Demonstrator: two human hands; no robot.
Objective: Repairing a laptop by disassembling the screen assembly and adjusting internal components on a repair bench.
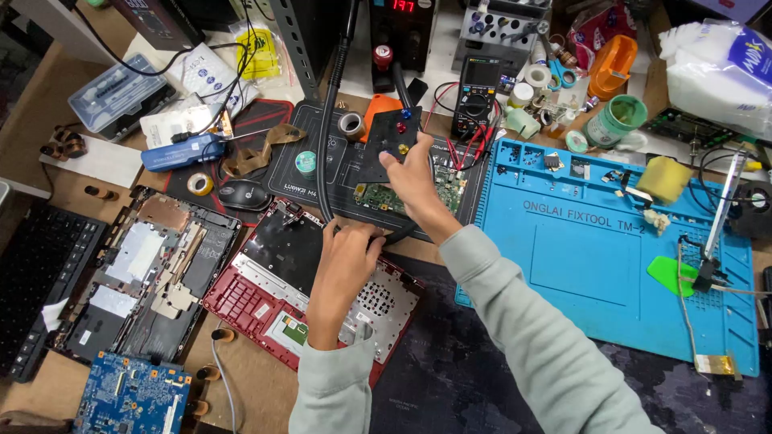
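My right hand (pixel 416 183) reaches forward and grips the lower edge of a small black panel (pixel 390 135) with red, blue and yellow knobs. The panel is held tilted over a green circuit board (pixel 376 198) that lies on a black work mat (pixel 301 181). My left hand (pixel 347 259) lies over the upper edge of a red laptop case (pixel 265 301). Its fingers are curled around a black flexible hose (pixel 325 153), which comes down from the back of the bench and bends under the hand. Both arms wear pale grey-green sleeves.
A blue silicone mat (pixel 579 257) lies to the right, with a yellow sponge (pixel 664 178) and a green pick (pixel 667 275) on it. An opened laptop base (pixel 149 277), a black keyboard (pixel 40 265) and a blue circuit board (pixel 133 398) lie left. A multimeter (pixel 476 96), tape rolls and a mouse (pixel 244 194) crowd the back.
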